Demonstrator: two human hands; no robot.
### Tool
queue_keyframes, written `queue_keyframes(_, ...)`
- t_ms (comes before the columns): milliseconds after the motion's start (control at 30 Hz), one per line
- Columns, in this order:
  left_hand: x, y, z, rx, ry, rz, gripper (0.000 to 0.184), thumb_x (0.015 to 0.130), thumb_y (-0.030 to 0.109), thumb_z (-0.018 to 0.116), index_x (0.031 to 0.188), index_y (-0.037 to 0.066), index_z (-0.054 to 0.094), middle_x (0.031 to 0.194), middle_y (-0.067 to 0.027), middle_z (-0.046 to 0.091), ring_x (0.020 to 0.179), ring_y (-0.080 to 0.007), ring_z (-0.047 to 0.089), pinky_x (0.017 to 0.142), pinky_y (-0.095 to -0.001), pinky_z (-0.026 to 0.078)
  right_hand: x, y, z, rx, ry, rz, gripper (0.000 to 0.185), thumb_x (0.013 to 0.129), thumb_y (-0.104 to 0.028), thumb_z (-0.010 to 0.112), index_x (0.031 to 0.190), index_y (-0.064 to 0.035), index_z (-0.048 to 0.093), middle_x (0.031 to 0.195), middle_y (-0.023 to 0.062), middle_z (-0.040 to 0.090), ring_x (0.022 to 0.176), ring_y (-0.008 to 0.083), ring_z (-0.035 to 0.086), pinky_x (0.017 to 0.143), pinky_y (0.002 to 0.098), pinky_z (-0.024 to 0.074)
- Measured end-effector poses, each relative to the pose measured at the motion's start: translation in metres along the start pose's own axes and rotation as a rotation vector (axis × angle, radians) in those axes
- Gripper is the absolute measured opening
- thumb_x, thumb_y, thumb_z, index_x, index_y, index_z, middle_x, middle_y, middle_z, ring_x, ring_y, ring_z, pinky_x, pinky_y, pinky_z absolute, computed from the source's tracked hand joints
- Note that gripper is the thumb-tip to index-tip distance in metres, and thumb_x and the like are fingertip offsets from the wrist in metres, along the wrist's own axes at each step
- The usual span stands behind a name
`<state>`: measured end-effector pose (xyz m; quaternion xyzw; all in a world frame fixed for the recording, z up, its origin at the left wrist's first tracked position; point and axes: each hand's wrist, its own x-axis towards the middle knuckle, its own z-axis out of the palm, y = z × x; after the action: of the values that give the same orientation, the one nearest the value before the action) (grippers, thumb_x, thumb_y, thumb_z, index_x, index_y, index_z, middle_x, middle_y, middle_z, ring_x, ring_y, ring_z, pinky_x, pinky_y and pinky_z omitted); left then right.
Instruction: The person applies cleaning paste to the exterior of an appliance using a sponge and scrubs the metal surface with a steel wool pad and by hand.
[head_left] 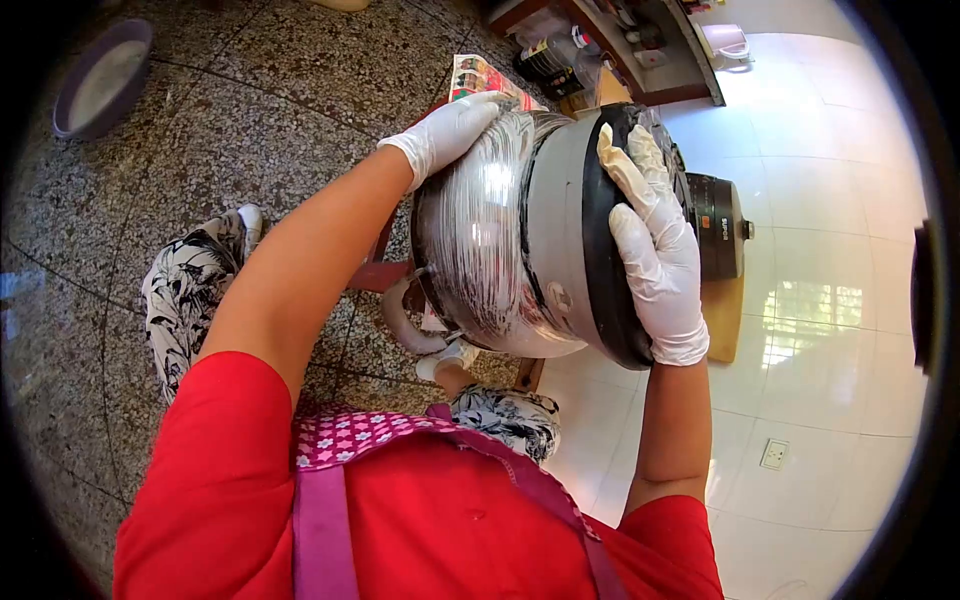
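Note:
A large rounded appliance fills the middle of the head view, its shiny metal body [480, 230] streaked with white foam. Beside the metal runs a grey band [560, 220], and a black rim [610, 270] edges it on the right. My left hand [455, 130], in a white glove, presses on the foamy metal with its fingers together. Something greyish shows at its fingertips, too small to name. Gloved in white too, my right hand [660, 260] lies over the black rim, fingers spread. A curved grey handle or hose [405, 320] hangs at the appliance's lower left.
Behind the right hand a dark pot-like appliance [715, 225] stands by a wooden board [725, 320]. Bottles [560, 65] fill a shelf at the top. A purple basin [100, 80] rests on the speckled floor [250, 120]. White tiles [820, 400] with a socket [775, 454] cover the right side.

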<state>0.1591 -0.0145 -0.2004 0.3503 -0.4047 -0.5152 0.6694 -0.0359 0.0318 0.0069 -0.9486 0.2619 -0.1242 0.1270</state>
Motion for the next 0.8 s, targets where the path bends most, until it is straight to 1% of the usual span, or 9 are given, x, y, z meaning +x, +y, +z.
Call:
queue_keyframes(33, -0.003, -0.003, 0.000, 0.135, 0.033, 0.046, 0.047, 0.099, 0.026, 0.040, 0.135, -0.003, 0.051, 0.129, -0.0145, 0.060, 0.119, -0.0210, 0.055, 0.104, -0.0299, 0.040, 0.000, -0.002, 0.000, 0.008, 0.004, -0.008, 0.040, 0.093, -0.013, 0.056, 0.131, -0.0033, 0.060, 0.145, 0.0263, 0.045, 0.139, 0.0376, 0.039, 0.116, 0.0409, 0.0247)
queue_keyframes(67, -0.012, -0.010, 0.000, 0.318, 0.135, 0.158, 0.050, 0.098, 0.027, 0.037, 0.139, 0.001, 0.047, 0.138, -0.0223, 0.053, 0.128, -0.0351, 0.050, 0.108, -0.0368, 0.036, 0.000, -0.002, -0.001, 0.011, 0.008, -0.007, 0.040, 0.093, -0.013, 0.056, 0.131, -0.0033, 0.060, 0.145, 0.0263, 0.045, 0.139, 0.0376, 0.039, 0.116, 0.0409, 0.0247)
queue_keyframes(133, -0.054, -0.010, 0.012, 0.280, 0.229, 0.186, 0.052, 0.098, 0.027, 0.042, 0.141, -0.001, 0.042, 0.140, -0.0261, 0.048, 0.129, -0.0388, 0.047, 0.108, -0.0392, 0.036, -0.002, -0.002, -0.002, 0.065, -0.004, 0.032, 0.039, 0.093, -0.013, 0.056, 0.131, -0.0029, 0.060, 0.145, 0.0260, 0.045, 0.139, 0.0373, 0.039, 0.116, 0.0408, 0.0246)
queue_keyframes(267, -0.168, 0.003, 0.070, 0.755, 0.473, 0.146, 0.062, 0.096, 0.021, 0.050, 0.144, -0.011, 0.028, 0.140, -0.0350, 0.040, 0.130, -0.0488, 0.039, 0.112, -0.0499, 0.029, 0.002, -0.002, -0.004, 0.028, -0.028, 0.044, 0.040, 0.093, -0.015, 0.054, 0.131, -0.0010, 0.060, 0.145, 0.0269, 0.046, 0.140, 0.0369, 0.038, 0.116, 0.0404, 0.0244)
queue_keyframes(400, -0.145, -0.004, 0.052, 0.780, 0.481, 0.200, 0.057, 0.095, 0.020, 0.049, 0.141, -0.010, 0.034, 0.138, -0.0340, 0.043, 0.129, -0.0492, 0.039, 0.111, -0.0522, 0.028, -0.003, 0.003, -0.001, 0.098, 0.006, 0.035, 0.041, 0.091, -0.011, 0.055, 0.131, -0.0004, 0.060, 0.145, 0.0267, 0.046, 0.139, 0.0374, 0.039, 0.116, 0.0404, 0.0253)
queue_keyframes(467, -0.103, 0.007, 0.018, 0.660, 0.288, 0.118, 0.045, 0.096, 0.021, 0.043, 0.134, -0.003, 0.045, 0.140, -0.0294, 0.044, 0.130, -0.0486, 0.039, 0.108, -0.0521, 0.031, 0.000, 0.000, -0.002, 0.077, 0.012, 0.012, 0.041, 0.090, -0.009, 0.056, 0.131, -0.0013, 0.060, 0.144, 0.0264, 0.046, 0.138, 0.0372, 0.040, 0.115, 0.0405, 0.0256)
queue_keyframes(533, -0.057, -0.006, -0.011, 0.980, 0.110, 0.307, 0.039, 0.099, 0.023, 0.038, 0.126, 0.000, 0.053, 0.137, -0.0252, 0.050, 0.126, -0.0459, 0.044, 0.104, -0.0483, 0.036, 0.001, -0.005, -0.003, 0.061, -0.009, 0.090, 0.041, 0.091, -0.009, 0.056, 0.130, -0.0019, 0.060, 0.144, 0.0260, 0.046, 0.139, 0.0366, 0.040, 0.116, 0.0404, 0.0251)
queue_keyframes(600, -0.013, -0.024, -0.025, 0.579, 0.074, 0.191, 0.039, 0.101, 0.024, 0.036, 0.125, 0.000, 0.054, 0.132, -0.0247, 0.055, 0.121, -0.0444, 0.050, 0.102, -0.0434, 0.040, -0.001, -0.006, -0.003, 0.057, -0.018, 0.136, 0.040, 0.091, -0.009, 0.056, 0.130, -0.0024, 0.061, 0.144, 0.0254, 0.047, 0.139, 0.0361, 0.040, 0.116, 0.0402, 0.0245)
queue_keyframes(800, -0.079, -0.001, 0.014, 0.414, 0.285, 0.115, 0.047, 0.100, 0.024, 0.040, 0.138, -0.004, 0.041, 0.136, -0.0318, 0.047, 0.124, -0.0464, 0.048, 0.102, -0.0430, 0.041, 0.000, 0.001, 0.000, 0.100, 0.022, 0.061, 0.038, 0.093, -0.010, 0.056, 0.130, -0.0009, 0.060, 0.144, 0.0232, 0.048, 0.139, 0.0342, 0.039, 0.117, 0.0396, 0.0234)
